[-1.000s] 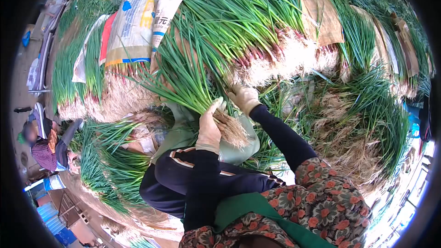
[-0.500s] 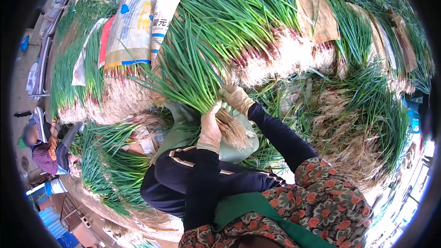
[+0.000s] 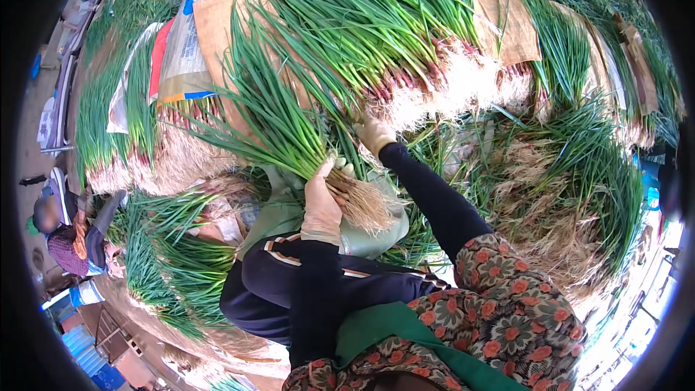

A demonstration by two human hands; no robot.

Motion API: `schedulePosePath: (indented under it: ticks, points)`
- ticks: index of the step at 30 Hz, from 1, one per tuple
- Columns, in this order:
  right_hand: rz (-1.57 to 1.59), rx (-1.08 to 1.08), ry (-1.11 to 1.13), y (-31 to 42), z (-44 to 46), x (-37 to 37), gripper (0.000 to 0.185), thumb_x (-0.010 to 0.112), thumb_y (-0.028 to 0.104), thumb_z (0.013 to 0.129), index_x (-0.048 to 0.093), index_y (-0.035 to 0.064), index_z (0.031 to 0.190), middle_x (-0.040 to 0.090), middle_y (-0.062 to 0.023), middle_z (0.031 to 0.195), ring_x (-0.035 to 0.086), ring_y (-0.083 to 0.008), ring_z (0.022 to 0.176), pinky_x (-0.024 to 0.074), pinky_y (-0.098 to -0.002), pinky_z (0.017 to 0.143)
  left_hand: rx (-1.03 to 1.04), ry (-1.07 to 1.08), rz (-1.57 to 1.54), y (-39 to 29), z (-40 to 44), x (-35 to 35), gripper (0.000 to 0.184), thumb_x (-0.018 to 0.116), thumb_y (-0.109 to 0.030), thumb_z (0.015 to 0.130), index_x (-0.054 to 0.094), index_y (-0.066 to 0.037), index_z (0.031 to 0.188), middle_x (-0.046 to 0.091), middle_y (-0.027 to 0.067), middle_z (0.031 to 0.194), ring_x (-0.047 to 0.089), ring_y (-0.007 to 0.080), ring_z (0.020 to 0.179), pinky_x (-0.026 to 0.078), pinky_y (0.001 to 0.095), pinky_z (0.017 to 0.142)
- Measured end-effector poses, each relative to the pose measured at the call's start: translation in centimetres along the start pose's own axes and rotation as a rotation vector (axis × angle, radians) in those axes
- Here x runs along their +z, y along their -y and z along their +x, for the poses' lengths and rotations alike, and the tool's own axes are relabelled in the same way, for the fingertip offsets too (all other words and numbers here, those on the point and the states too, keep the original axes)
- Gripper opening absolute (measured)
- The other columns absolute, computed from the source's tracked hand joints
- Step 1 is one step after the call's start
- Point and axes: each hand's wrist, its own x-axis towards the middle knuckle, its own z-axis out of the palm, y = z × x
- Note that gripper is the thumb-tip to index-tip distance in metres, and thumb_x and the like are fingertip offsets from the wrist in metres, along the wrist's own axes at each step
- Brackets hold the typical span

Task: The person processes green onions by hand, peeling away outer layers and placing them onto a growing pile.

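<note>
My left hand [image 3: 323, 199], in a pale glove, is closed around a bunch of scallions [image 3: 297, 134]. Their green leaves fan up and to the left; the tangled roots [image 3: 371, 206] hang out below on the right. My right hand [image 3: 375, 135], also gloved, is at the lower edge of the big scallion heap [image 3: 384, 36], just above and right of the bunch. Its fingers are curled on a few stalks there, partly hidden by the hand. Reddish stem bases and pale, brightly lit roots line the heap's near side.
A brown sheet [image 3: 499, 7] and a printed sack [image 3: 181, 43] lie over parts of the heap. More scallions lie at right [image 3: 579, 174] and lower left [image 3: 181, 268]. Green cloth [image 3: 279, 221] is by my knees. Another person [image 3: 69, 239] sits at far left.
My right hand has moved up, away from the bunch, to the heap's edge. The left hand and its bunch have shifted slightly left. The printed flap over the sack has turned, showing brown.
</note>
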Motion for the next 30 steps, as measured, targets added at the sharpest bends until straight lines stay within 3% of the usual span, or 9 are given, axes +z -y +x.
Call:
schedulePosePath:
  ticks: [5,11,13,15,19,22,25,27,30]
  points:
    - [0.172,0.131,0.101,0.5,0.1,-0.4,0.039,0.057,0.029,0.083,0.057,0.0012,0.110,0.063,-0.0211,0.094,0.061,-0.0311,0.091,0.0476,-0.0369,0.080,-0.013,-0.002,-0.059,-0.8,-1.0,2.2,0.021,0.053,-0.022,0.087,0.060,-0.005,0.097,0.060,0.0042,0.077,0.060,0.0164,0.063,0.051,0.0293,0.058]
    - [0.043,-0.938,-0.059,-2.6,-4.9,1.6,0.028,0.054,0.015,0.083,0.054,0.0060,0.110,0.058,-0.0081,0.104,0.056,-0.0224,0.097,0.0469,-0.0303,0.083,-0.149,0.173,0.050,-1.1,-0.1,1.3,0.018,0.057,-0.022,0.085,0.062,-0.007,0.093,0.060,0.0021,0.068,0.054,0.0122,0.045,0.041,0.0223,0.039]
    - [-0.196,-0.746,0.058,-2.5,-4.0,-1.9,0.026,0.052,0.017,0.086,0.054,0.0042,0.108,0.058,-0.0086,0.103,0.055,-0.0184,0.098,0.0453,-0.0265,0.084,-0.108,0.130,0.037,-0.7,0.2,1.1,0.020,0.057,-0.020,0.084,0.060,-0.006,0.098,0.061,0.0038,0.080,0.060,0.0139,0.065,0.048,0.0254,0.053]
    - [0.632,-0.236,0.267,-1.9,-2.4,-0.8,0.030,0.050,0.026,0.090,0.053,0.0016,0.106,0.058,-0.0110,0.098,0.057,-0.0192,0.092,0.0454,-0.0245,0.081,-0.072,0.016,-0.035,-0.3,-0.4,2.1,0.022,0.056,-0.020,0.085,0.058,-0.005,0.102,0.061,0.0053,0.087,0.061,0.0159,0.077,0.051,0.0283,0.062]
    - [0.628,-0.363,0.209,2.8,-1.3,-0.2,0.035,0.047,0.038,0.091,0.055,0.0035,0.092,0.057,-0.0055,0.074,0.057,-0.0150,0.068,0.0468,-0.0230,0.058,-0.072,0.162,-0.091,-0.2,-0.6,0.9,0.025,0.054,-0.020,0.086,0.056,-0.004,0.105,0.061,0.0075,0.095,0.059,0.0205,0.089,0.051,0.0367,0.074]
    - [1.728,0.202,0.756,4.1,-4.1,-1.2,0.025,0.049,0.032,0.090,0.056,0.0090,0.082,0.052,0.0009,0.059,0.049,-0.0105,0.046,0.0329,-0.0203,0.036,-0.064,0.210,-0.232,-0.7,-0.9,0.9,0.024,0.052,-0.020,0.086,0.056,-0.005,0.104,0.061,0.0069,0.091,0.059,0.0217,0.084,0.050,0.0393,0.076]
    - [1.610,0.311,0.664,3.3,-3.9,1.4,0.018,0.049,0.024,0.089,0.057,0.0091,0.084,0.053,0.0013,0.062,0.050,-0.0084,0.050,0.0352,-0.0205,0.039,-0.118,0.368,-0.296,-0.3,-0.3,0.2,0.024,0.050,-0.021,0.087,0.056,-0.005,0.104,0.061,0.0068,0.089,0.059,0.0213,0.081,0.050,0.0381,0.077]
    - [0.551,-0.752,0.109,1.7,-3.0,3.4,0.023,0.049,0.021,0.085,0.058,0.0043,0.099,0.063,-0.0091,0.078,0.060,-0.0269,0.071,0.0465,-0.0366,0.064,-0.079,0.256,-0.264,-0.5,-1.2,0.5,0.023,0.050,-0.020,0.087,0.055,-0.004,0.103,0.060,0.0072,0.089,0.058,0.0206,0.079,0.049,0.0374,0.074]
    - [0.200,-0.323,0.561,0.3,-5.3,5.1,0.023,0.048,0.020,0.084,0.062,0.0068,0.096,0.063,-0.0152,0.092,0.058,-0.0329,0.093,0.0442,-0.0394,0.083,0.084,0.458,-0.309,-1.7,-2.3,1.2,0.025,0.050,-0.021,0.087,0.053,-0.004,0.105,0.059,0.0068,0.095,0.057,0.0181,0.080,0.049,0.0351,0.071]
